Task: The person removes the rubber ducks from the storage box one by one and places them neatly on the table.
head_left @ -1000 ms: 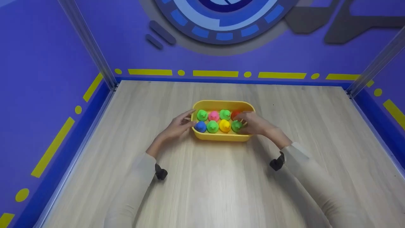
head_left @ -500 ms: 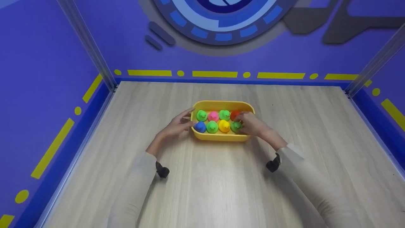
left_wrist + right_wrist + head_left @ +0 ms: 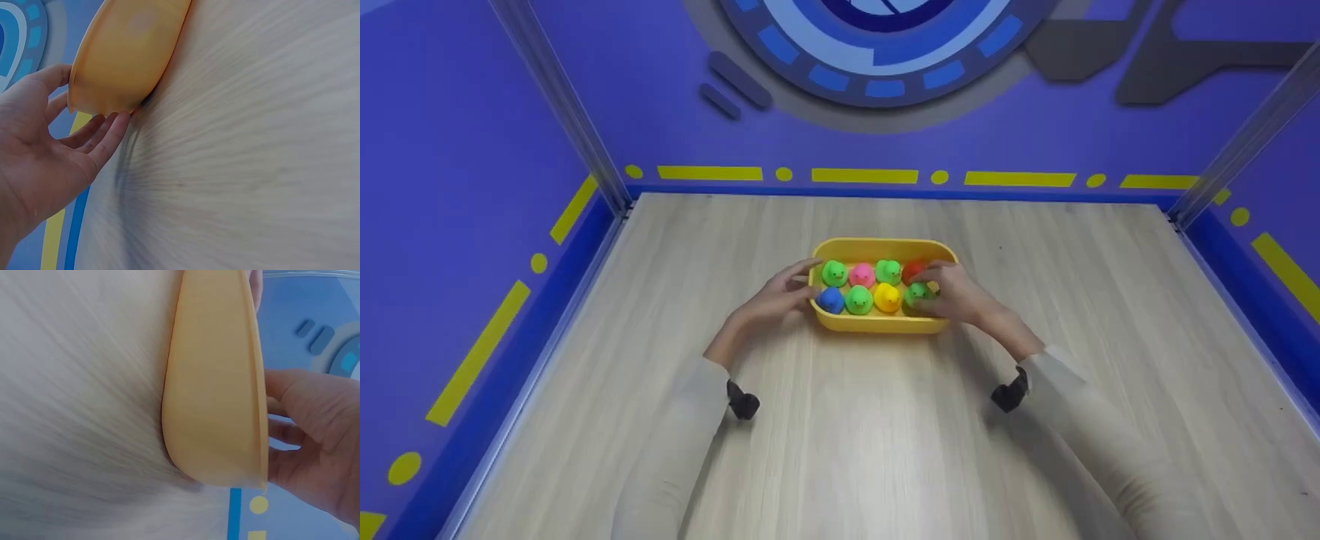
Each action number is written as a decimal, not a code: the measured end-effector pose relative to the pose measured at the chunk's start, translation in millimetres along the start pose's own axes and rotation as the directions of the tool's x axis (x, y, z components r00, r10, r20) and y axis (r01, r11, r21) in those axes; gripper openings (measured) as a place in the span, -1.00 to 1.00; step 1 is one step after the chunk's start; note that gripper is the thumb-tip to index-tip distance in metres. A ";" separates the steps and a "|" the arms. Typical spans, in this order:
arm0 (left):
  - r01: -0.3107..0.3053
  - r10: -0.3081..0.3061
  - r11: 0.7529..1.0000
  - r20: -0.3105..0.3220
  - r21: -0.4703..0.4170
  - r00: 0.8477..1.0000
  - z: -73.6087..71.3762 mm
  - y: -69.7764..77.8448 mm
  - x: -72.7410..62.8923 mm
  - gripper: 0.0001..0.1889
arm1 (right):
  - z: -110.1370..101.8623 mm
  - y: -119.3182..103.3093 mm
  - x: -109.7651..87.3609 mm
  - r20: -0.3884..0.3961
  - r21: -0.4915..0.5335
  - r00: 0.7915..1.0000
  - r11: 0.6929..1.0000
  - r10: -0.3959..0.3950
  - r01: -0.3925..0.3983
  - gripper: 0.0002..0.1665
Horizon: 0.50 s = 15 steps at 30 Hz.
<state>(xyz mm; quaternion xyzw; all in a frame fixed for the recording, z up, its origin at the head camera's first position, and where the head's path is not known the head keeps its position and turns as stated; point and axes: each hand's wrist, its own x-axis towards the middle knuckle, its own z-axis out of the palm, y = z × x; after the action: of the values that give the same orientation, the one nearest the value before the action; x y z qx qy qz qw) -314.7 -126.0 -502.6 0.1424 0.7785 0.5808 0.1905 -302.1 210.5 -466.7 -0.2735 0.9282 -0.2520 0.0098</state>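
Note:
In the head view a yellow plastic tub (image 3: 877,325) holds small toy ducks in two rows. My left hand (image 3: 771,297) holds the tub's left end, thumb over the rim and the other fingers along the outer wall (image 3: 124,62). Over the opposite end, my right hand (image 3: 964,295) reaches inside, its fingers and thumb round a green duck (image 3: 916,292) at the front right. Behind that duck, a red duck (image 3: 913,271) is partly covered by the fingers. The tub wall (image 3: 216,394) hides the fingertips in the right wrist view.
Beside the held duck sits a yellow duck (image 3: 887,298); a blue duck (image 3: 831,300) lies close to the left thumb. A pink duck (image 3: 862,275) stands in the back row. The wooden table (image 3: 840,427) is bounded by blue printed panels (image 3: 877,150).
My right fingers have closed in round the front-right green duck, which sits slightly higher in view. The left hand keeps its place at the tub. The whole scene has shifted slightly left.

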 end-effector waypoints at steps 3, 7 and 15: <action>0.008 -0.008 1.000 -0.004 0.001 1.000 -1.1 0.8 -0.4 -0.37 | -3.2 1.2 -2.2 -0.030 0.045 1.000 0.999 -0.010 0.011 -0.60; 0.038 -0.038 0.999 -0.015 -0.013 0.999 -1.4 1.8 -2.2 -0.36 | -5.7 3.7 -3.7 -0.059 0.107 0.998 0.994 -0.009 0.016 -0.60; 0.045 -0.045 0.999 -0.031 -0.022 0.999 -2.6 2.6 -6.4 -0.35 | -6.0 5.4 -7.8 -0.118 0.222 0.993 0.975 0.023 0.004 -0.54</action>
<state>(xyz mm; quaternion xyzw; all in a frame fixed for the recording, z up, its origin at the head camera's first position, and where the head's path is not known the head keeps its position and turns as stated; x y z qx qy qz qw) -310.2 -130.3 -498.6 0.1137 0.7782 0.5867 0.1929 -299.1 221.2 -464.9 -0.2508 0.8944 -0.3700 -0.0140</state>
